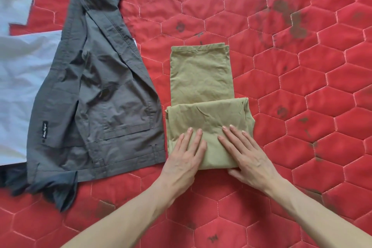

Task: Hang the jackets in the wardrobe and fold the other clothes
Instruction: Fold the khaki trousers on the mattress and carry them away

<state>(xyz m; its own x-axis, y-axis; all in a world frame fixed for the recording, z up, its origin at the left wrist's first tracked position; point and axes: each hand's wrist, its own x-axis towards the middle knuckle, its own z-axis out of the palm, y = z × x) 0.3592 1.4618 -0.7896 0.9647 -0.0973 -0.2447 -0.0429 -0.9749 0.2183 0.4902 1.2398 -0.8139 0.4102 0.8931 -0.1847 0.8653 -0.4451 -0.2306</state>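
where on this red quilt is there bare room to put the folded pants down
The red hexagon-quilted bedspread lies bare right of and beyond the olive-green folded trousers under both hands. The left is crowded: the dark grey jacket nearly touches the trousers, overlapping the white garment.

The light was bright and soft, with only faint shadows under the hands. The middle looked sharp. The white cloth [18, 78] at the left edge looked blurry and too bright.

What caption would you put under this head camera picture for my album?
Both hands, left hand and right hand, press flat on half-folded olive trousers beside a grey jacket on a red quilt.
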